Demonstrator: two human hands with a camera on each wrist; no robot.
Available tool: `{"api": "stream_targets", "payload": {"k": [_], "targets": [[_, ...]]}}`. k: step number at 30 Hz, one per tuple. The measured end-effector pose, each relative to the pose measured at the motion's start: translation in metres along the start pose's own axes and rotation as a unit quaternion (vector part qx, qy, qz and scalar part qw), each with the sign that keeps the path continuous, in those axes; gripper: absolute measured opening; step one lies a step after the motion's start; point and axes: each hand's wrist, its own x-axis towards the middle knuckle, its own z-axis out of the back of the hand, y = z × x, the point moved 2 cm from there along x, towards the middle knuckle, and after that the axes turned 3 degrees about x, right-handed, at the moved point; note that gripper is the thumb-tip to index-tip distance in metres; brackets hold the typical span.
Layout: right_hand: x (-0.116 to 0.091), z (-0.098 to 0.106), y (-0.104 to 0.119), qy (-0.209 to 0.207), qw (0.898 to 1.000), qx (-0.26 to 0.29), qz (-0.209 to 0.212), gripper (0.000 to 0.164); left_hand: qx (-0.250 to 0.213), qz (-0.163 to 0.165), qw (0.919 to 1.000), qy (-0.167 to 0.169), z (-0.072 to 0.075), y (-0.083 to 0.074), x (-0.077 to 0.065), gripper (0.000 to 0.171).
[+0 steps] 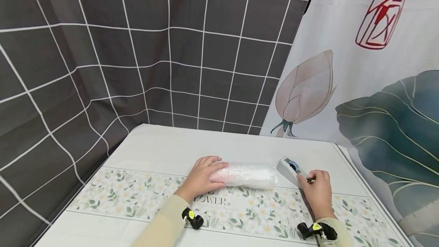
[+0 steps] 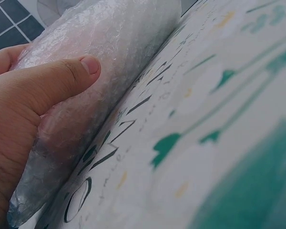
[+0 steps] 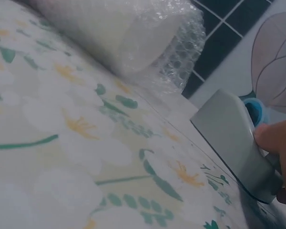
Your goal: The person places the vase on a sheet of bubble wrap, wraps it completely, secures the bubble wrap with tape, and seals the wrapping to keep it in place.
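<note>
1. At the bundle's nine o'clock end, the bubble-wrapped bundle (image 1: 252, 174) is gripped by the left hand (image 1: 202, 176), its fingers bent over the far side and its thumb laid along the near side. If this grip is slackened, the rounded bundle could be rolled toward twelve or six o'clock.

2. The bundle is laid lengthwise on the tablecloth (image 1: 137, 148), and its three o'clock end is left unheld. Loose wrap is seen there, and no tape can be made out on it; the layers could be unwound by their own springiness.

3. The tape dispenser (image 1: 285, 169) is set just beyond that end, at three o'clock. Its cutter end, at its five o'clock, is closed upon by the curled thumb and fingers of the right hand (image 1: 317, 191); whether a strip of tape is pinched as well cannot be told.

4. If tape is pulled sharply from the roll of tape (image 1: 293, 165), the dispenser could be dragged or tipped.

5. Fingertips could be nicked, since they are placed so near the cutter.
</note>
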Motion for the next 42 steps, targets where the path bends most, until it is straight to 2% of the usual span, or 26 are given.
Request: {"api": "stream_targets", "payload": {"k": [6, 9, 13, 19, 22, 25, 28, 35, 42], "targets": [[0.000, 0.003, -0.003, -0.026, 0.999, 0.029, -0.030, 0.033, -0.008, -0.004, 0.9999, -0.005, 0.000, -0.002, 0.000, 0.068], [0.001, 0.004, -0.005, -0.043, 0.998, 0.026, -0.045, 0.034, -0.006, -0.002, 1.0000, -0.002, -0.001, -0.002, 0.000, 0.068], [0.001, 0.007, -0.010, -0.053, 0.994, 0.035, -0.092, 0.035, -0.009, -0.003, 1.0000, -0.002, 0.001, -0.004, 0.000, 0.068], [0.004, 0.012, -0.020, -0.026, 0.974, 0.127, -0.184, 0.047, -0.006, 0.001, 1.0000, 0.002, 0.003, -0.006, 0.002, 0.069], [0.005, 0.012, -0.023, -0.012, 0.964, 0.170, -0.203, 0.049, -0.005, 0.004, 1.0000, 0.007, 0.004, -0.006, 0.003, 0.068], [0.006, 0.012, -0.023, -0.009, 0.960, 0.191, -0.204, 0.048, -0.006, 0.007, 0.9999, 0.009, 0.004, -0.005, 0.003, 0.068], [0.005, 0.011, -0.025, -0.009, 0.961, 0.185, -0.205, 0.041, -0.007, 0.009, 0.9999, 0.010, 0.003, -0.003, 0.003, 0.068], [0.002, 0.010, -0.024, -0.011, 0.980, 0.106, -0.167, 0.028, -0.012, 0.007, 0.9999, 0.010, 0.003, -0.003, 0.003, 0.068], [0.003, 0.008, -0.021, -0.010, 0.983, 0.098, -0.158, 0.028, -0.006, 0.004, 1.0000, 0.005, 0.002, -0.002, 0.002, 0.069]]}}
